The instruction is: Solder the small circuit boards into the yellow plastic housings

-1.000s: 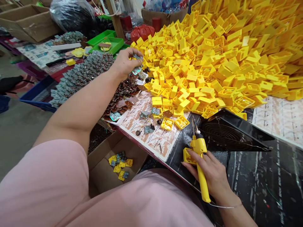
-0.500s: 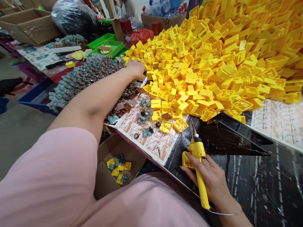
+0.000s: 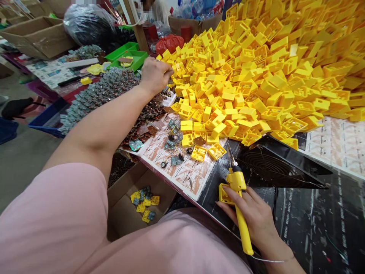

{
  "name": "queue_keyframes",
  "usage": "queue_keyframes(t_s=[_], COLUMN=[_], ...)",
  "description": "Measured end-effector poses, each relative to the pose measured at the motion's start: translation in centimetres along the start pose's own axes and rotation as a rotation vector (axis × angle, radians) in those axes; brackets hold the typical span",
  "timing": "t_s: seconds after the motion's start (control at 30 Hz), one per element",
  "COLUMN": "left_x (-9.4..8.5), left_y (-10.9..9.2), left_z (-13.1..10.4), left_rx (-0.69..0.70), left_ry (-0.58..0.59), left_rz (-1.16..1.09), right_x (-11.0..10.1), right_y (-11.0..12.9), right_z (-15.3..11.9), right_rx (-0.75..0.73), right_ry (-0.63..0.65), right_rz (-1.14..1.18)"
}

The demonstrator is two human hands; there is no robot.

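My right hand (image 3: 253, 213) is wrapped round a yellow soldering iron (image 3: 242, 224), its metal tip pointing away from me. The same hand's fingertips rest on a small yellow plastic case (image 3: 224, 195) at the table's front edge. My left hand (image 3: 155, 74) is stretched far out between the pile of yellow cases (image 3: 228, 76) and a heap of grey-green circuit boards (image 3: 105, 91). Its fingers are curled together, and what they pinch is mostly hidden. A few wired boards with small round black parts (image 3: 175, 139) lie on the patterned sheet between the hands.
A black fan (image 3: 273, 163) stands right of the iron's tip. Below the table edge, an open cardboard box (image 3: 159, 186) holds several yellow cases with boards. Green trays (image 3: 138, 59), a red bag (image 3: 169, 45) and a box of bottles (image 3: 196, 24) are at the back.
My left hand has lifted and drawn back slightly to the left, its fingers now curled together. My right hand, the soldering iron and the case have stayed almost still.
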State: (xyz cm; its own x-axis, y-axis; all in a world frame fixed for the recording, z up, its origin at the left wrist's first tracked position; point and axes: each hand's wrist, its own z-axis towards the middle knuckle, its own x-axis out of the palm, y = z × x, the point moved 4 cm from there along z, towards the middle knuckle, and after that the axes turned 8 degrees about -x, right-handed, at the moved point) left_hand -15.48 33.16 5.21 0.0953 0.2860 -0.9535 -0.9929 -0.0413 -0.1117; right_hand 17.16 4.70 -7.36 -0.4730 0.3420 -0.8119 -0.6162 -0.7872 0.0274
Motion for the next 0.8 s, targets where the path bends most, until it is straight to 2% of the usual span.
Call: queue_keyframes(t_s=[0.07,0.13,0.2,0.27,0.33,0.4,0.47,0.5,0.53,0.6,0.67,0.73,0.8], left_x=[-1.8,-3.1,-3.6,-3.2,-1.6,0.8,3.5,4.7,5.6,6.7,7.0,7.0,7.1], left_y=[-0.6,-1.5,-2.9,-4.6,-6.4,-8.3,-10.1,-10.9,-11.6,-12.8,-13.6,-14.1,-14.2], left_z=[-1.2,-2.8,-4.9,-7.4,-10.2,-13.3,-16.5,-17.9,-19.2,-20.8,-21.5,-21.7,-21.9], left_rx=[0.030,0.049,0.079,0.125,0.191,0.263,0.330,0.370,0.414,0.501,0.557,0.580,0.575], left_ry=[-0.062,-0.069,-0.010,0.116,0.320,0.618,0.935,1.058,1.129,1.121,1.003,0.902,0.874], left_rz=[-0.156,-0.360,-0.555,-0.734,-0.912,-1.014,-0.982,-0.920,-0.843,-0.667,-0.520,-0.438,-0.431], right_x=[0.2,0.3,0.2,-0.2,-0.6,-0.5,-0.2,-0.1,0.0,0.2,0.3,0.4,-0.2], right_y=[-0.1,-0.2,-0.2,-0.2,-0.1,-0.3,-0.5,-0.6,-0.7,-0.8,-0.8,-0.7,-0.5], right_z=[-0.3,-0.6,-0.8,-0.7,-0.6,-0.6,-0.7,-0.9,-1.0,-1.3,-1.4,-1.3,-1.0], right_rx=[0.003,0.011,0.016,0.011,0.012,0.037,0.055,0.070,0.091,0.133,0.147,0.132,0.109], right_ry=[-0.013,-0.014,0.000,0.008,-0.008,0.030,0.085,0.106,0.114,0.124,0.137,0.151,0.115], right_rz=[-0.006,-0.004,0.004,-0.001,-0.042,-0.074,-0.067,-0.050,-0.030,0.004,0.006,-0.006,-0.038])
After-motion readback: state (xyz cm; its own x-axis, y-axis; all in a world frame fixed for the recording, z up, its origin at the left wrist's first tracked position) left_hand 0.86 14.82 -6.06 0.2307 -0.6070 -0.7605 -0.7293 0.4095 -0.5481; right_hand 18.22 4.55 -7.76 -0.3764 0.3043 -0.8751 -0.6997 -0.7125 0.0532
